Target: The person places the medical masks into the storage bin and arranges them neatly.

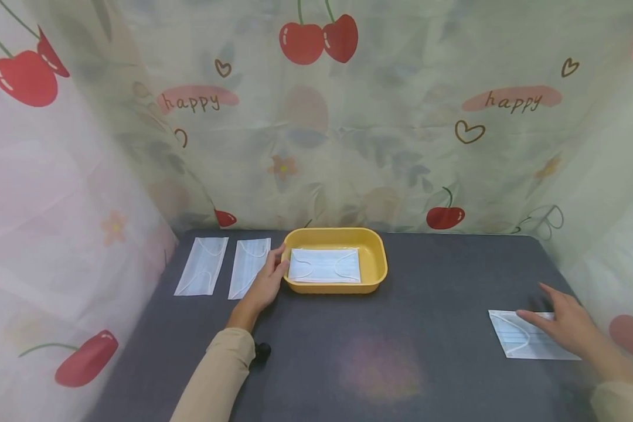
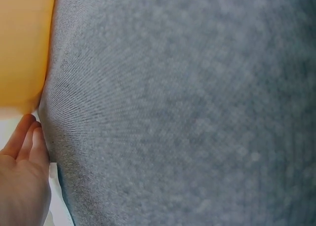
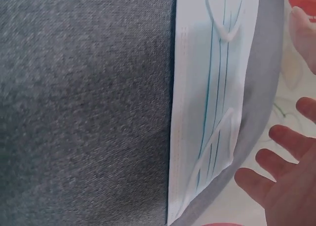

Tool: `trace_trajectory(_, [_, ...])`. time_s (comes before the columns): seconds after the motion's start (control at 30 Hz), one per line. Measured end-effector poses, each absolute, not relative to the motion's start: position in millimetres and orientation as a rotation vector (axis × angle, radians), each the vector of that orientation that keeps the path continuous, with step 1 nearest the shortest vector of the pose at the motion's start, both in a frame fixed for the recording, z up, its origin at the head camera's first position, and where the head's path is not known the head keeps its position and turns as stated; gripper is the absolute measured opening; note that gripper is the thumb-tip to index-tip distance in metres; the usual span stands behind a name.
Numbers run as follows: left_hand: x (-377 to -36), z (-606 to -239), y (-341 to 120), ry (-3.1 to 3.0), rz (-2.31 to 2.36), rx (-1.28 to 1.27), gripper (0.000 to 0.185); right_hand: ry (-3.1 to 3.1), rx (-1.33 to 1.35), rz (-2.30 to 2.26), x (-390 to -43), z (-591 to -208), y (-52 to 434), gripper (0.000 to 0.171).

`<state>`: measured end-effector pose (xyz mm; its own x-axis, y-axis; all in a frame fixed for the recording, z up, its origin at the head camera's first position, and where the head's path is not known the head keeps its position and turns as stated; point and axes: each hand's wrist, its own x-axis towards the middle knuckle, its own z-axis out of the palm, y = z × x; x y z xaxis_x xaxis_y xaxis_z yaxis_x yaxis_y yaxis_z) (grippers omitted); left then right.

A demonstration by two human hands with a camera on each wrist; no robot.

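Observation:
A yellow tray sits at the back middle of the grey table, with one white face mask lying flat inside. My left hand rests against the tray's left rim, fingers relaxed; the tray's side and my fingers show in the left wrist view. At the right edge lies another face mask, light blue with white ear loops. My right hand hovers spread just over it, fingers straight, holding nothing.
Two more white masks lie side by side left of the tray. A small black object lies by my left sleeve. Cherry-print curtains close off the back and both sides of the grey table.

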<state>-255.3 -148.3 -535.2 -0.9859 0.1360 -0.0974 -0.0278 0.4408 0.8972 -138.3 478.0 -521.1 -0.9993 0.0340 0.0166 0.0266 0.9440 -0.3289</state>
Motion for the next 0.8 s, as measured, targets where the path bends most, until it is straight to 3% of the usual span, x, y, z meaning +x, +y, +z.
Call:
trace_trajectory(0.33, [-254.7,-535.0,-147.8,2.533,1.576,0.09,0.051,-3.162,-0.16,0.51,-129.3,-524.0,484.5,0.101])
trace_trajectory(0.8, [-254.8,-537.1,-148.2,2.534,1.598,0.093,0.047,-3.116,-0.093,0.469,-122.3,-536.4,495.8,0.081])
